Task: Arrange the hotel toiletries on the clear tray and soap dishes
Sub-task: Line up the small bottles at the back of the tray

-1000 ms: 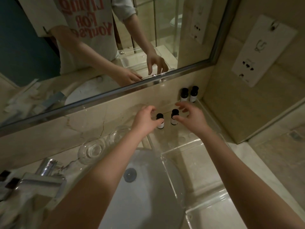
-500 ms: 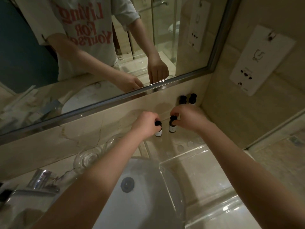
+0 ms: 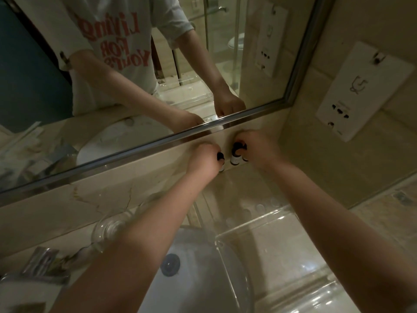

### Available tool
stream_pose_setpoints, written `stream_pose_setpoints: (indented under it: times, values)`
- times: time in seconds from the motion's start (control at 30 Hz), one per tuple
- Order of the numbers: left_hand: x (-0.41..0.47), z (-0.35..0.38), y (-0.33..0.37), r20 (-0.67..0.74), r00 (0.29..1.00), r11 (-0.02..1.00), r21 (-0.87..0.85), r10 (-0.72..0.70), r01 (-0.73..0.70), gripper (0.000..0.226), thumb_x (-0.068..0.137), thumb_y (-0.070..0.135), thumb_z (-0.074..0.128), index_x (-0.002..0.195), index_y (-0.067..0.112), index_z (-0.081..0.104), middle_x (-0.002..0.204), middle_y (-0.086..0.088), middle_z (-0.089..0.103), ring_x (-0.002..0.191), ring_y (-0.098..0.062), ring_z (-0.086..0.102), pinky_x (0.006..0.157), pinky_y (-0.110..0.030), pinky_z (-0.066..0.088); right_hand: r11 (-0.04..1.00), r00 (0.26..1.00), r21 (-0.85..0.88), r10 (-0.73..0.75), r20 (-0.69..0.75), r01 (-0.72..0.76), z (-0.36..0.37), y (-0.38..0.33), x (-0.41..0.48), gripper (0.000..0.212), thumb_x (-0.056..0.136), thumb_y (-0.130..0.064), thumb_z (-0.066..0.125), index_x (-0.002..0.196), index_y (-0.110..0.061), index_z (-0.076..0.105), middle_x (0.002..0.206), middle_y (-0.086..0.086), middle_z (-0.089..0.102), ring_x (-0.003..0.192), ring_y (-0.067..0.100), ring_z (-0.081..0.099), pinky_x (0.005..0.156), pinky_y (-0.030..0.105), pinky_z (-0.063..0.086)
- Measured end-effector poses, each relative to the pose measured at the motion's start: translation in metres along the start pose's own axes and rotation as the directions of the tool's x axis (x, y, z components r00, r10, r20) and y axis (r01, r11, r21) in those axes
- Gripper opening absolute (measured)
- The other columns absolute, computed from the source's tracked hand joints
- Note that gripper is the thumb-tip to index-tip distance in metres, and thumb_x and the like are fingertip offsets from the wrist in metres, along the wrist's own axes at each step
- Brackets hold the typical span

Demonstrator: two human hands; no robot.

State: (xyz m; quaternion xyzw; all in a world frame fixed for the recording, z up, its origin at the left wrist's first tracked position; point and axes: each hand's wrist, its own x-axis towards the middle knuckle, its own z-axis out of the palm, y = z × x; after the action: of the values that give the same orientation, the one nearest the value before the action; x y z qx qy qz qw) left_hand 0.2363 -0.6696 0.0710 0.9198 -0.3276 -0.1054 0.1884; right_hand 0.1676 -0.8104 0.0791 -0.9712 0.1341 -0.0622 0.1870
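Now, at the far end of the clear acrylic tray, your left hand pinches one small black-capped bottle and your right hand a second black-capped bottle just beside it; they look light, rigid, easily toppled, so grip low on the body

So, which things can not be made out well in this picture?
Head view only:
- Small black-capped white bottle in the left hand: the hand hides its body.
- Black-capped bottles at the right hand: hand covers some; count unclear.
- Bottle labels: too small, dim.
- Chrome tap: blurred.
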Motion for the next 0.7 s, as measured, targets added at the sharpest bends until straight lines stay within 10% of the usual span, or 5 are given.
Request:
stream_pose_setpoints:
  times: [0.7]
  values:
    - [0.004,0.01,0.004,-0.05,0.996,0.997,0.035,0.068,-0.066,0.02,0.089,0.02,0.053,0.094,0.006,0.066,0.098,-0.018,0.066,0.093,-0.033,0.06,0.076,-0.036,0.046,1.0,0.999,-0.016,-0.016,0.031,0.016,0.004,0.001,0.0,0.017,0.081,-0.017,0.063,0.097,-0.019,0.068,0.094,0.003,0.069,0.084,0.023,0.063,0.066,0.027,0.045]
